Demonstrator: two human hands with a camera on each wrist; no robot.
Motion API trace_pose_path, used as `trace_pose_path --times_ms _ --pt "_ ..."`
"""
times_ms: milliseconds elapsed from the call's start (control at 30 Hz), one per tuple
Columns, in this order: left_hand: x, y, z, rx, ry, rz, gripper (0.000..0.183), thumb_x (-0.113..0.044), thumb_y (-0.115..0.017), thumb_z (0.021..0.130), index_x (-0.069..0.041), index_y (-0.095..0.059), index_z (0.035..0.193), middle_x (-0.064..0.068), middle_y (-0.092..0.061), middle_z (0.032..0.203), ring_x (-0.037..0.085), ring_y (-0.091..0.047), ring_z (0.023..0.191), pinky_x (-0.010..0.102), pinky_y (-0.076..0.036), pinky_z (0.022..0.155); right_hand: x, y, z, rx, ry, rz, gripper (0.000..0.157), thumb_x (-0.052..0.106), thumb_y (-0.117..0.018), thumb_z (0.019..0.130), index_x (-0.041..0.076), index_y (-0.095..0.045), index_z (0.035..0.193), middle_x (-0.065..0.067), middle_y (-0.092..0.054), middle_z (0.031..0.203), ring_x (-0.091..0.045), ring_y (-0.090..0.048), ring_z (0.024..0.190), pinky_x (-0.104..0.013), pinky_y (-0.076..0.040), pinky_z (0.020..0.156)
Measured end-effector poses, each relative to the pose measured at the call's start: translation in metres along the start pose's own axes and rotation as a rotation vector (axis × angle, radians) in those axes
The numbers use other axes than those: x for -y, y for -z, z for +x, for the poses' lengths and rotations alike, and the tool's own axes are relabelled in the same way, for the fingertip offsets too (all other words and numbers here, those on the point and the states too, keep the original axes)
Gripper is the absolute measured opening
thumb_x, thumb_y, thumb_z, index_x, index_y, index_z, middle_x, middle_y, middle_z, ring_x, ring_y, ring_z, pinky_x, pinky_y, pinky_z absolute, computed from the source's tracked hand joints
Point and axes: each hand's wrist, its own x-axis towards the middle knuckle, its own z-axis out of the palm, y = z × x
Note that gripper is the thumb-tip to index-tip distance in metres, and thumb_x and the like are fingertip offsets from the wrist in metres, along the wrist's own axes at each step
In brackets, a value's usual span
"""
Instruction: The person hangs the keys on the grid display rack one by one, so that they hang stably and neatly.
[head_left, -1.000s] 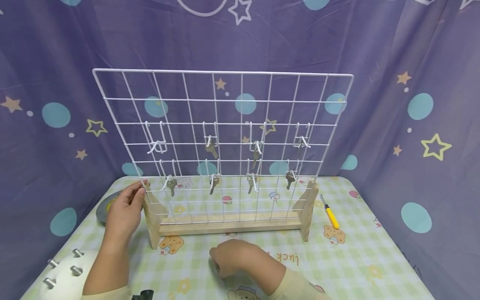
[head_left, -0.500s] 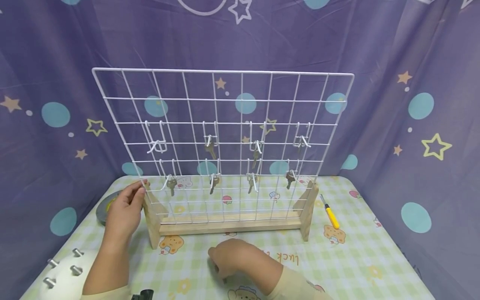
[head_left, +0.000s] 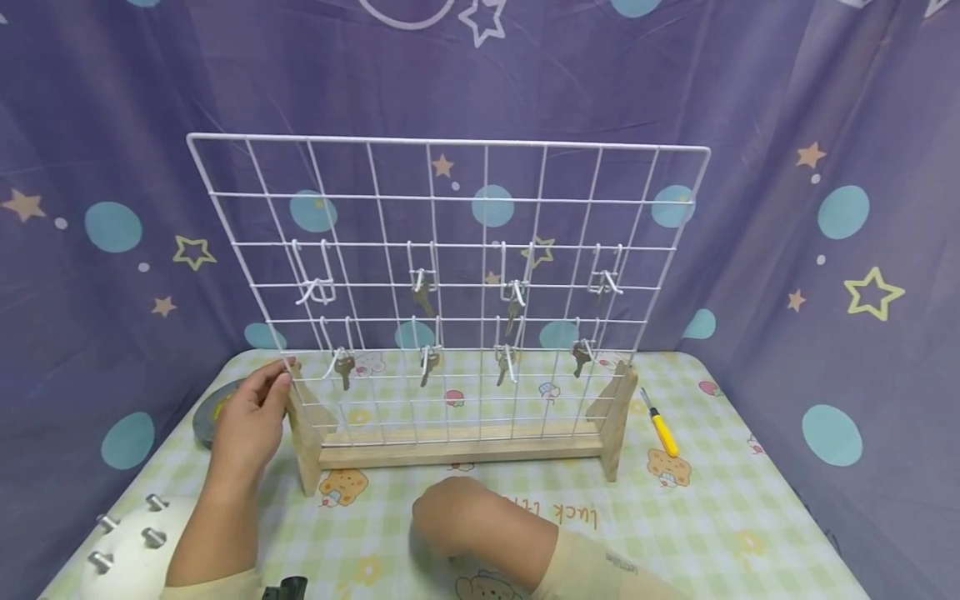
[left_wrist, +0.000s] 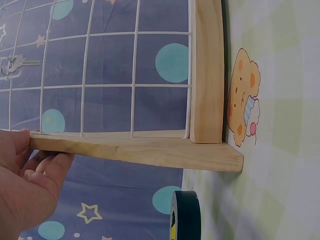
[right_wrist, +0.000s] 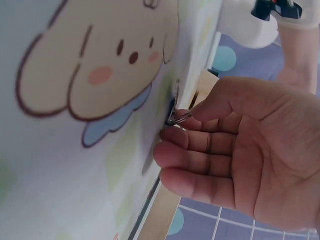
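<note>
A white wire grid (head_left: 456,198) stands upright in a wooden stand (head_left: 461,452). My left hand (head_left: 251,417) grips the stand's left side piece, with the thumb and fingers on either side of its edge in the left wrist view. My right hand (head_left: 461,521) is low over the table in front of the stand. In the right wrist view its thumb and forefinger pinch a small key (right_wrist: 174,107) by its metal ring (right_wrist: 181,119); the key is partly hidden. Several keys (head_left: 344,369) hang on white hooks in two rows; the upper left hook (head_left: 317,290) is bare.
A yellow-handled screwdriver (head_left: 662,433) lies right of the stand. Behind my left hand is a dark round roll (head_left: 206,421), also seen below the side piece. A white rounded object (head_left: 123,558) with metal studs sits at the lower left. Purple curtains surround the table.
My right hand has shifted slightly left and turned, so its fingertips are now hidden in the head view. The left hand keeps its place on the stand.
</note>
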Motion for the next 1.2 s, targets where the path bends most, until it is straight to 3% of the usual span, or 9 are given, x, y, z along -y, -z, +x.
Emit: trace_pose_path --times_ms 200,300,567,800,933,1033,1200 --pt "0.000 -0.002 0.001 0.008 0.009 -0.010 0.048 -0.043 -0.045 0.103 -0.017 -0.053 0.142 0.006 -0.058 0.140 -0.010 -0.050 0.106 0.002 -0.041 0.081 -0.010 0.001 -0.003 0.004 -0.022 0.048 0.028 0.020 -0.073 0.086 0.022 -0.068 0.113 0.007 -0.071 0.107 -0.012 -0.066 0.097 -0.031 -0.056 0.087" --pt "0.000 -0.002 0.001 0.006 0.001 -0.013 0.047 -0.042 -0.045 0.103 -0.017 -0.053 0.142 0.007 -0.057 0.141 -0.010 -0.050 0.107 0.002 -0.041 0.081 -0.015 0.001 -0.005 0.006 -0.021 0.080 0.027 0.016 -0.071 0.088 0.020 -0.069 0.115 0.005 -0.071 0.111 -0.013 -0.066 0.100 -0.031 -0.056 0.088" --pt "0.000 -0.001 0.000 0.018 0.007 0.010 0.048 -0.044 -0.043 0.103 -0.020 -0.051 0.144 0.006 -0.055 0.143 -0.009 -0.050 0.111 0.001 -0.041 0.083 -0.019 0.000 -0.007 0.037 -0.033 0.087 0.017 0.019 -0.074 0.084 0.019 -0.072 0.101 0.006 -0.071 0.100 -0.011 -0.065 0.089 -0.029 -0.056 0.084" --pt "0.000 -0.001 0.001 0.017 0.001 -0.012 0.048 -0.042 -0.043 0.103 -0.018 -0.050 0.145 0.006 -0.055 0.144 -0.008 -0.050 0.113 0.001 -0.041 0.083 -0.025 0.003 -0.009 -0.015 0.015 0.104 0.016 0.017 -0.070 0.088 0.018 -0.071 0.105 0.006 -0.071 0.099 -0.010 -0.065 0.093 -0.028 -0.055 0.088" --pt "0.000 -0.001 0.002 0.014 0.016 -0.013 0.047 -0.041 -0.044 0.104 -0.019 -0.050 0.145 0.006 -0.055 0.144 -0.007 -0.051 0.113 0.001 -0.042 0.083 -0.030 0.008 -0.013 -0.067 0.076 0.153 0.004 0.021 -0.065 0.094 0.020 -0.069 0.094 0.012 -0.065 0.082 -0.004 -0.060 0.076 -0.020 -0.052 0.075" --pt "0.000 -0.002 0.002 0.015 0.022 -0.014 0.047 -0.041 -0.044 0.104 -0.019 -0.050 0.145 0.006 -0.054 0.144 -0.006 -0.051 0.115 0.002 -0.043 0.084 -0.034 0.014 -0.015 -0.107 0.110 0.210 0.010 0.023 -0.064 0.096 0.023 -0.064 0.086 0.015 -0.056 0.073 -0.002 -0.050 0.066 -0.018 -0.046 0.063" --pt "0.000 -0.002 0.001 0.008 0.006 -0.012 0.047 -0.041 -0.045 0.103 -0.018 -0.051 0.144 0.007 -0.055 0.143 -0.009 -0.050 0.111 0.001 -0.042 0.082 -0.040 0.025 -0.016 -0.174 0.166 0.254 0.017 0.026 -0.063 0.096 0.025 -0.056 0.081 0.016 -0.052 0.071 -0.002 -0.047 0.064 -0.018 -0.042 0.060"
